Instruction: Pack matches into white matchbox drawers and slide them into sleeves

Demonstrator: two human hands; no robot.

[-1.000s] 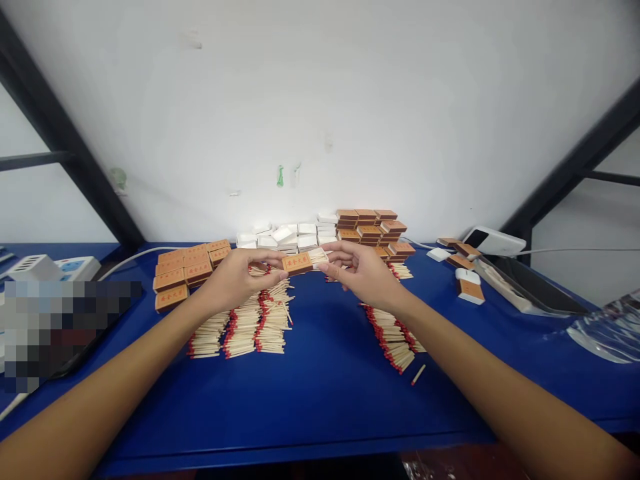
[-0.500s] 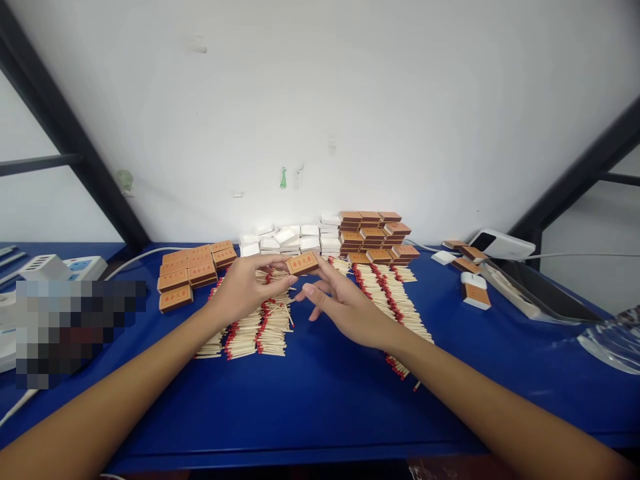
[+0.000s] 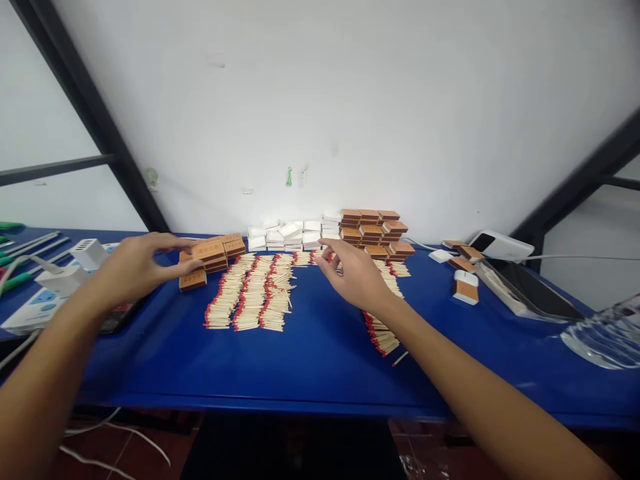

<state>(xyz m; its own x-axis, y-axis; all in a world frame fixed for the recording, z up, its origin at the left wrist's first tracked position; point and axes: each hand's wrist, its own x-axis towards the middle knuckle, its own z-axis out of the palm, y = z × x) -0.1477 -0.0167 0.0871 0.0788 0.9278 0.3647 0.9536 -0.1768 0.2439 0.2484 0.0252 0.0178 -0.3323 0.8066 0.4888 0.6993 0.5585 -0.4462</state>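
Observation:
My left hand [image 3: 140,267] is at the left edge of a group of orange matchboxes [image 3: 209,251]. Its thumb and fingers close around a matchbox [image 3: 185,256], mostly hidden by the hand. My right hand [image 3: 357,273] hovers over the matches on the right, thumb and index finger slightly apart, with nothing visible between them. Long rows of red-tipped matches [image 3: 250,290] lie between the hands. More matches [image 3: 383,333] lie partly under my right wrist. Behind them are white inner trays [image 3: 291,231] and stacked matchbox sleeves [image 3: 370,232].
On the blue table [image 3: 310,367], loose matchboxes [image 3: 466,292], a white power bank [image 3: 501,245] and a dark tablet-like device [image 3: 530,287] lie at the right. Clear plastic [image 3: 595,340] sits at the right edge. A power strip [image 3: 35,310] and white chargers stand at the left.
My hands have parted. The matchbox held between them is gone from the middle; my left hand has moved left to the matchbox group. My right hand has shifted slightly right and up.

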